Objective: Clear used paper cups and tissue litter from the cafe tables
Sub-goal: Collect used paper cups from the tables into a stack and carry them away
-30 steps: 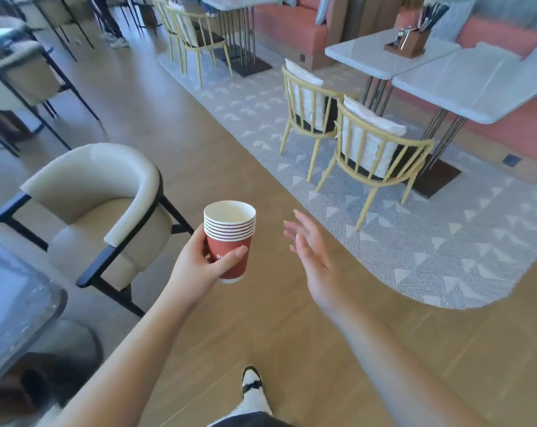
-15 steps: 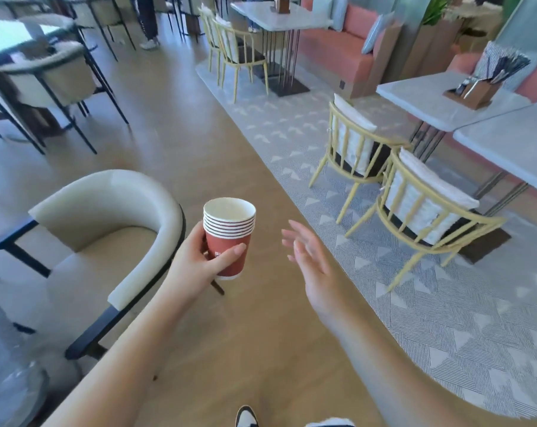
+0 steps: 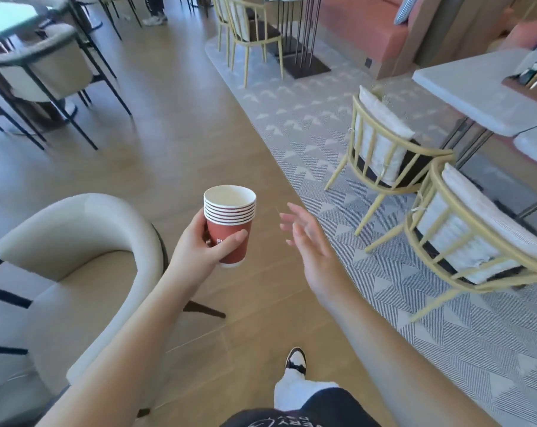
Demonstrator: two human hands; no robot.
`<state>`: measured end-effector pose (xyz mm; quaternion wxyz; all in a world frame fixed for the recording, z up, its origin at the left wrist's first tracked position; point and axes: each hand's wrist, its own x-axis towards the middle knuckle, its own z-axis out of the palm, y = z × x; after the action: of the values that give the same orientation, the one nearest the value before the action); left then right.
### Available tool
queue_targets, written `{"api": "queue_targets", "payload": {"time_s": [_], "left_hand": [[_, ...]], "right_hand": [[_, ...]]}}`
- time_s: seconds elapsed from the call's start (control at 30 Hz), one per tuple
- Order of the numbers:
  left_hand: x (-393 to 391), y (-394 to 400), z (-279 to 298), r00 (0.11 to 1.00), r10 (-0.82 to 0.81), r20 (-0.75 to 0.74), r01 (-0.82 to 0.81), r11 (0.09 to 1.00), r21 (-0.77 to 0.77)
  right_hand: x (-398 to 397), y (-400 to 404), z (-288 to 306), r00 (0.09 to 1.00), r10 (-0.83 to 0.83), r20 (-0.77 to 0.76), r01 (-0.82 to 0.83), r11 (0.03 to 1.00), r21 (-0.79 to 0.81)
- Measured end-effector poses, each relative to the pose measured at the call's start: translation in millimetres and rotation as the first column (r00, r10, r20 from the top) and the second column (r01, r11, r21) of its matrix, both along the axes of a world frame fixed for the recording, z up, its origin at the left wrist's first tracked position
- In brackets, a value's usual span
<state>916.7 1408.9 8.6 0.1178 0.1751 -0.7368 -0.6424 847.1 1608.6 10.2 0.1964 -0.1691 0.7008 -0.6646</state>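
Observation:
My left hand (image 3: 196, 251) grips a stack of several nested red paper cups (image 3: 230, 223) with white rims, held upright at mid-frame above the wooden floor. The top cup looks empty inside. My right hand (image 3: 310, 245) hovers just to the right of the stack, fingers straight and spread, holding nothing and not touching the cups. No tissue litter shows in this view.
A cream armchair (image 3: 70, 260) stands close on my left. Two yellow spindle chairs (image 3: 384, 149) sit on a grey patterned rug (image 3: 292, 124) at right, beside white tables (image 3: 476, 94) with a wooden holder (image 3: 532, 84). More chairs and tables lie farther back. My foot (image 3: 295, 362) steps on the wood floor.
The view has moved forward and turned left along the aisle; the yellow chairs slid right and nearer. My left hand keeps hold of the cup stack, my right stays open beside it.

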Motion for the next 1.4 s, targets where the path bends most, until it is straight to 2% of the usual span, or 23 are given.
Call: {"api": "queue_targets", "payload": {"time_s": [0.2,0.4,0.67,0.9,1.1,1.4], "left_hand": [[-87.5,-23.2,14.5,0.998,0.058,0.005,-0.058,0.998,-0.016],[-155.0,-76.6,14.7,0.99,0.143,0.006,-0.142,0.99,-0.016],[-246.8,-195.6,-2.7,0.978,0.208,-0.025,-0.208,0.978,-0.021],[-323.4,-320.1,13.6,0.977,0.211,-0.029,-0.212,0.977,-0.039],[-395.4,-380.3,14.0,0.962,0.259,-0.081,-0.262,0.965,-0.024],[-545.0,-471.2,-4.5,0.961,0.274,-0.036,-0.275,0.961,-0.036]], "right_hand": [[-112.7,-27.5,16.6,1.0,0.028,0.005,-0.027,0.999,-0.041],[-192.7,-87.7,20.1,0.999,0.039,0.019,-0.037,0.995,-0.089],[-294.0,-216.0,9.1,0.994,0.101,-0.029,-0.103,0.993,-0.058],[-372.0,-326.2,21.0,0.994,0.105,-0.042,-0.108,0.992,-0.064],[-443.3,-392.5,18.9,0.992,0.103,-0.069,-0.106,0.994,-0.039],[-597.9,-490.3,-5.6,0.989,0.141,-0.048,-0.144,0.987,-0.075]]}}
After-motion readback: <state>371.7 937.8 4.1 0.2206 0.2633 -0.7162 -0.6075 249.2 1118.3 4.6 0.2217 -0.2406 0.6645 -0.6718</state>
